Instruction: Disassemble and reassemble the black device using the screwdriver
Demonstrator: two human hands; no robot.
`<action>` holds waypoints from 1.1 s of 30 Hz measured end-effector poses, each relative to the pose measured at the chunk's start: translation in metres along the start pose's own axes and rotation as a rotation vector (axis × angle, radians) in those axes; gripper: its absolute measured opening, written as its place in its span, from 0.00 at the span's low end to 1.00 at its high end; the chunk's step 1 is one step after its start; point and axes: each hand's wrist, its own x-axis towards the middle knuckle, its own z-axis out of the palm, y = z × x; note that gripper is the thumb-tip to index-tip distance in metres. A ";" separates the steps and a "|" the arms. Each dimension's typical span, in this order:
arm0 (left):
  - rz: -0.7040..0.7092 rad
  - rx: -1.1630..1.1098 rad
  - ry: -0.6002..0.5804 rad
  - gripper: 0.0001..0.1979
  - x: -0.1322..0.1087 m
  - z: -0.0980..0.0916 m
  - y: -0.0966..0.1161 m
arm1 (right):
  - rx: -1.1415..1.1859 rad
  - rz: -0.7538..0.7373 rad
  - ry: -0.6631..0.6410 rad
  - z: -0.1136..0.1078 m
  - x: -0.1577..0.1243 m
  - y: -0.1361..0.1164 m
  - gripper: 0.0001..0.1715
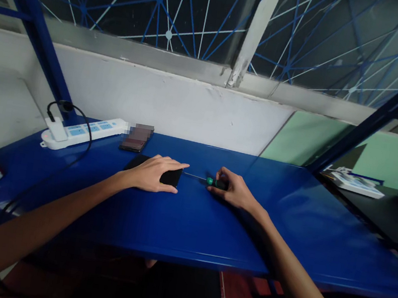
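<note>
A flat black box-like device lies on the blue table, mostly covered by my left hand. The thumb and forefinger of that hand stretch along its near and far sides and hold it down. Pinched in the fingers of my right hand is a screwdriver with a green and black handle. Its thin metal shaft points left, and the tip is at the device's right edge. Whether the tip sits in a screw is too small to tell.
Behind my left hand lies a dark phone, beside a white power strip with a plugged-in black cable. The blue table ends at a wall under a window. Blue frame posts stand at both sides.
</note>
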 end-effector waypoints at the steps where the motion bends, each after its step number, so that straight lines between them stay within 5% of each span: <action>1: -0.006 0.003 0.001 0.37 0.000 0.000 0.001 | 0.004 0.002 -0.021 -0.001 0.000 -0.002 0.18; 14: -0.001 -0.017 -0.039 0.38 0.002 0.004 0.001 | -0.149 0.016 -0.017 -0.008 -0.002 -0.009 0.20; 33: -0.027 -0.006 -0.039 0.40 0.002 0.004 0.001 | -0.006 0.024 -0.062 -0.010 -0.004 -0.014 0.25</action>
